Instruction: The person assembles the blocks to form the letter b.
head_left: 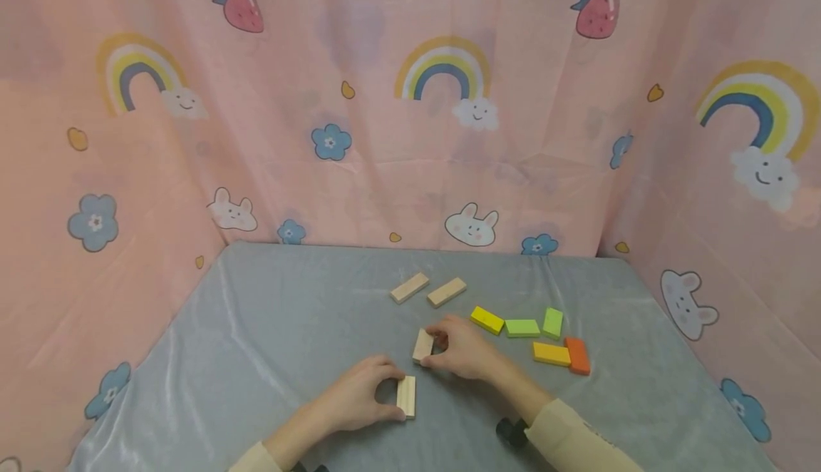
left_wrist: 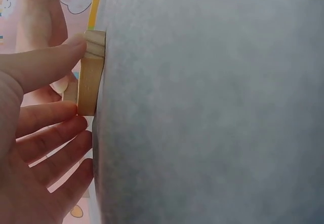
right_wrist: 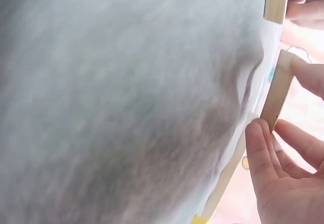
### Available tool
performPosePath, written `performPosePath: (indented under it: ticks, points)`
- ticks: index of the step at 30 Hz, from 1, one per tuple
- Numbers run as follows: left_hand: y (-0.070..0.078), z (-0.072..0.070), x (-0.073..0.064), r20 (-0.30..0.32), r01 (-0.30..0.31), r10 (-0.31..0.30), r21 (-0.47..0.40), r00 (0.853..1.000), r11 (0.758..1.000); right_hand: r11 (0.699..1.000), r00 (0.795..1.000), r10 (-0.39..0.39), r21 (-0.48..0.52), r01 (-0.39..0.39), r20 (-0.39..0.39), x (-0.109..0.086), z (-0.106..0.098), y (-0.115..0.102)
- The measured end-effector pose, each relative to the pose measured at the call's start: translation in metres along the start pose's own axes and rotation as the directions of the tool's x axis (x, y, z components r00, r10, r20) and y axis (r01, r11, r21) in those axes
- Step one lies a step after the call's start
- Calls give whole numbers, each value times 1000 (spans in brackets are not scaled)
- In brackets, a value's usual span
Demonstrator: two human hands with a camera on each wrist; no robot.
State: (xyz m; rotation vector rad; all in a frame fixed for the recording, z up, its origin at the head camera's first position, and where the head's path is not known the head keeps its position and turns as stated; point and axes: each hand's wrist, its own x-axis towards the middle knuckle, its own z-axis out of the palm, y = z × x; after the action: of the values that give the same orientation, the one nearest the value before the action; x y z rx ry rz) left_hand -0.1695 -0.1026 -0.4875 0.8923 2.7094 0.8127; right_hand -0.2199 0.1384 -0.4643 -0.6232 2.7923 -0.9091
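Fingers of the left hand (head_left: 356,395) pinch a pale block (head_left: 406,397), lower centre; the right hand's (head_left: 467,349) grip a second block (head_left: 422,347) just above.

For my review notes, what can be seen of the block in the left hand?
The plain block is a pale, straight-edged rectangular bar, apparently bare wood, with grain showing. In the head view, its length points away from the person. The left hand pinches it: thumb at the near end, fingertip at the far end. It is on or just above the gray cloth.
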Motion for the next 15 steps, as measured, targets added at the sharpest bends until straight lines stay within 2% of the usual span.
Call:
performPosePath:
  ticks: [15]
  points:
    - [2,-1,-4,-35,-32,32,-4,999,999,989,988,-147,-4,148,52,6,13,-8]
